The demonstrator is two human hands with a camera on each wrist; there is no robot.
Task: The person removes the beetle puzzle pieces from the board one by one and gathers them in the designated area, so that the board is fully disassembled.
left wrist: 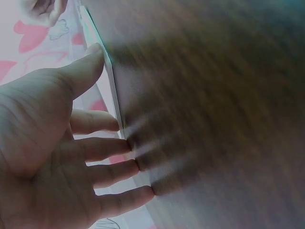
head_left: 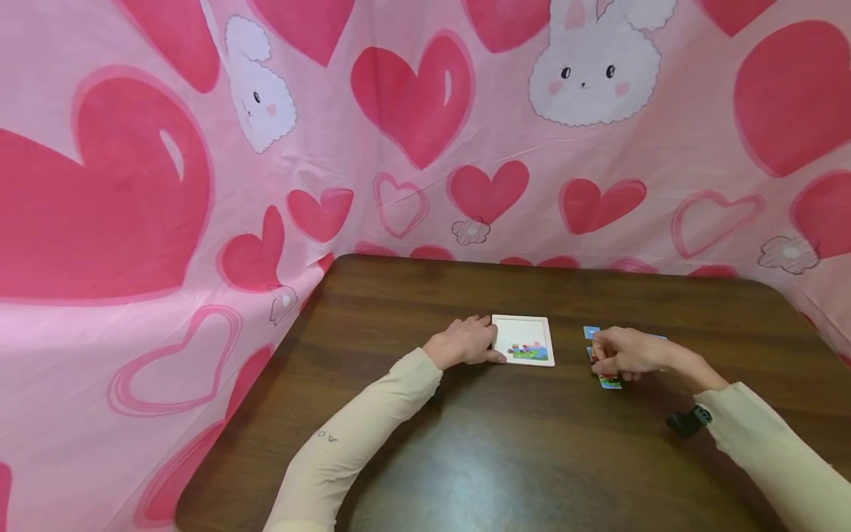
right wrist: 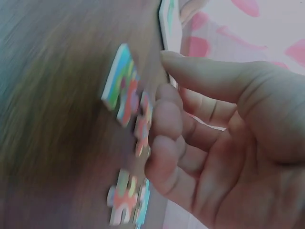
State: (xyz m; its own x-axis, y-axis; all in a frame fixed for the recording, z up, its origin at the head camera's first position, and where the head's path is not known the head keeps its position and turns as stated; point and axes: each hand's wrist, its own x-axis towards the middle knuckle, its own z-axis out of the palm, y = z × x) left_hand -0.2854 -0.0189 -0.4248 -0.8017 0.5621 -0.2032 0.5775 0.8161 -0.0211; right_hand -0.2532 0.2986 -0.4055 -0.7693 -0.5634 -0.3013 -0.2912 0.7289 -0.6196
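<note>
My left hand rests at the left side of a square white puzzle tray, its fingers straight. In the left wrist view the fingertips touch the table and the thumb lies by the tray's edge. Joined picture pieces fill the tray's lower right part. Over a group of loose jigsaw pieces to the right hovers my right hand, fingers loosely bent. The right wrist view shows a corner-like piece and an orange-and-green piece beside the fingertips; nothing shows between thumb and fingers.
A blue piece lies just beyond the right hand, and a green one on its near side. The dark wooden table meets a pink heart-patterned cloth at its back and left. Black straps sit near both sleeves.
</note>
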